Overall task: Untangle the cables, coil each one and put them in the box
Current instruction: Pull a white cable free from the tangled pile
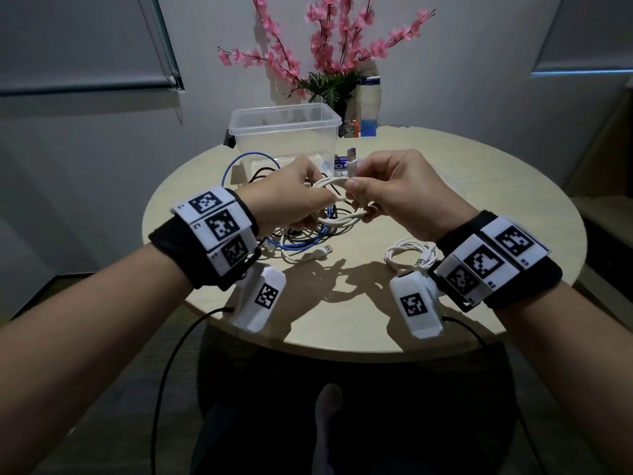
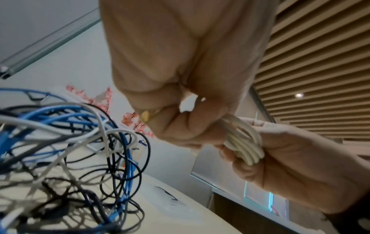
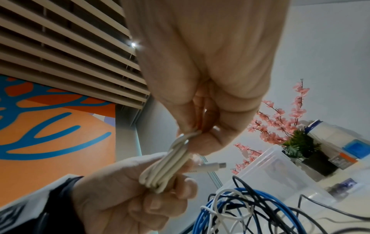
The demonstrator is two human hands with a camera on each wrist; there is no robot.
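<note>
A round table (image 1: 376,323) is seen, and a clear plastic box (image 1: 286,132) stands at its far side. In front of the box a tangle of blue, black and white cables (image 1: 298,240) lies on the table. Above the tangle a coiled white cable (image 1: 337,200) is gripped by the left hand (image 1: 291,200) and pinched by the right hand (image 1: 400,190). To the right of the tangle, another coiled white cable (image 1: 409,255) is laid on the table.

Bare forearms, each wrist wrapped in a black band (image 1: 178,248) carrying white blocks printed with black square markers. White camera pods (image 1: 260,299) slung beneath, trailing thin black leads.
</note>
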